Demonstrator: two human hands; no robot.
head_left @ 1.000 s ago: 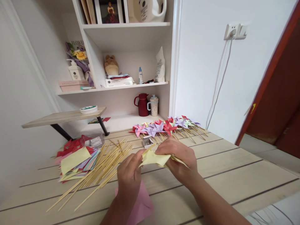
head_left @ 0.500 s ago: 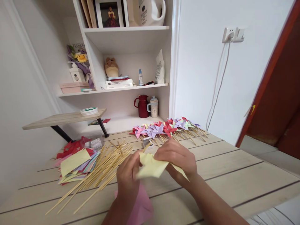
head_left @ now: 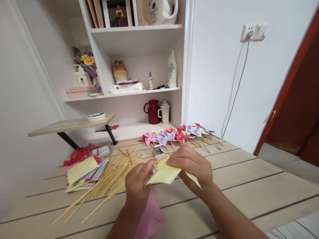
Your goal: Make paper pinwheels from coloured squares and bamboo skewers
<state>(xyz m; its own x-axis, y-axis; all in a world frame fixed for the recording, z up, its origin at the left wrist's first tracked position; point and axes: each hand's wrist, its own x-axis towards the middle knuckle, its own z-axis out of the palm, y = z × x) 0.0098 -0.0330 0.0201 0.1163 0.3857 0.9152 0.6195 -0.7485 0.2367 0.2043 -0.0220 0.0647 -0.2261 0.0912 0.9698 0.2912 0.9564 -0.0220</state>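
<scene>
My left hand (head_left: 138, 182) and my right hand (head_left: 193, 167) together hold a folded pale yellow paper (head_left: 165, 175) just above the wooden table (head_left: 249, 186). A thin wooden stick (head_left: 160, 160) pokes out between my fingers at the paper's top. My left fingertips pinch the paper's left side and my right hand wraps its right side. A pink paper sheet (head_left: 151, 217) lies on the table beneath my left wrist.
Loose bamboo sticks (head_left: 109, 181) and a stack of coloured paper squares (head_left: 83, 169) lie at the left. Finished paper pinwheels (head_left: 178, 134) lie in a row at the back. A small open box (head_left: 158, 151) stands before them. White shelves (head_left: 134, 59) rise behind.
The yellow paper has shifted slightly between my fingers, and my hands have moved a little to the right and up. The view has wobbled slightly.
</scene>
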